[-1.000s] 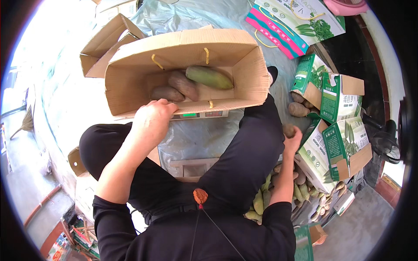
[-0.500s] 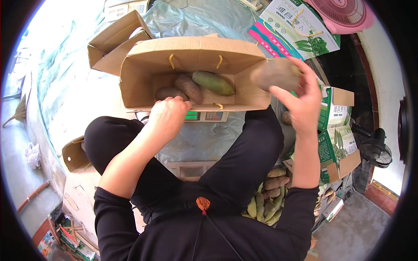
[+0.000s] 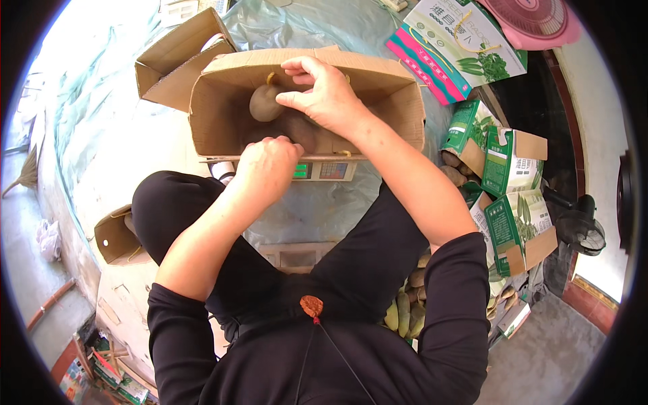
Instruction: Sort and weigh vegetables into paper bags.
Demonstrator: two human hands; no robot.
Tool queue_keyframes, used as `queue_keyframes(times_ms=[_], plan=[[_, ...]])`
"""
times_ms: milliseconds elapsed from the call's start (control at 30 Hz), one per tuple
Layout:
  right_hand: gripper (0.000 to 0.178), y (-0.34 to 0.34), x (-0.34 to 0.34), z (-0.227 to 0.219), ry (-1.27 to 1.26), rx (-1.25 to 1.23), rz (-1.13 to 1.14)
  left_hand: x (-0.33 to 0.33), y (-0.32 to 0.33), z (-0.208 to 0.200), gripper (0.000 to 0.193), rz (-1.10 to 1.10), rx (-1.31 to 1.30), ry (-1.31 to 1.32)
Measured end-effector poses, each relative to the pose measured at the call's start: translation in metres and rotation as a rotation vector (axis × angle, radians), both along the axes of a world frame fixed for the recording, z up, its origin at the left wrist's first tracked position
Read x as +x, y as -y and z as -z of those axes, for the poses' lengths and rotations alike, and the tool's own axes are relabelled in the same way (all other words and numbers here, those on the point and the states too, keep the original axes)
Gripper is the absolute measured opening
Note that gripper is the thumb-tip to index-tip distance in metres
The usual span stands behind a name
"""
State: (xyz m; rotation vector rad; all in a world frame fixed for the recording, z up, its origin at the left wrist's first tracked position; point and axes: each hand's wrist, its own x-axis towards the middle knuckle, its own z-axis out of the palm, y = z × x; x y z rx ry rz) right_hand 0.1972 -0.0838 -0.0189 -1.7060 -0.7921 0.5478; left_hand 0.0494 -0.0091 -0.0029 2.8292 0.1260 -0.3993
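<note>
A brown cardboard box [image 3: 395,111] with yellow cord handles stands open in front of my knees. My left hand [image 3: 263,172] is closed over its near rim, fingertips curled inside. Over the middle of the box reaches my right hand [image 3: 327,98], thumb and fingers apart. Just beyond its thumb tip a round-ended brownish radish [image 3: 266,103] hangs or stands in the box, slightly blurred, apparently out of the grip. Below it are darker radishes [image 3: 297,131], partly hidden by my hands. Under the box a scale [image 3: 331,171] shows a lit green display.
Another open carton [image 3: 179,61] sits at the back left. Green-and-white boxes [image 3: 520,223] holding radishes stand on the right, near a black fan [image 3: 584,226]. More radishes [image 3: 405,314] lie beside my right thigh. A pink fan [image 3: 530,20] is at the far right.
My right hand has swung left from beyond the box's right end to over its middle, bringing the radish inside and loosening around it. The left hand stays on the near rim.
</note>
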Motion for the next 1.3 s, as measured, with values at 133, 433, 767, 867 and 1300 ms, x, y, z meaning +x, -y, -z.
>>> queue_keyframes(times_ms=[133,433,767,867,1300], plan=[[0.039,0.029,0.012,-0.010,0.196,-0.238,-0.113,-0.003,0.001,0.004,0.022,0.009,-0.010,0.013],[0.034,0.182,0.031,-0.046,-0.211,0.287,0.381,0.005,0.003,-0.001,0.022,0.016,-0.039,-0.010],[0.023,0.349,-0.062,0.112,-0.331,-0.292,0.948,0.009,0.012,-0.004,0.026,-0.002,-0.044,-0.063],[0.027,0.385,-0.110,0.203,-0.328,-0.441,0.941,0.010,0.015,-0.001,0.025,-0.015,-0.072,-0.041],[0.045,0.385,-0.165,0.280,-0.126,-1.167,0.885,-0.003,0.004,-0.022,0.021,-0.076,-0.060,-0.058]])
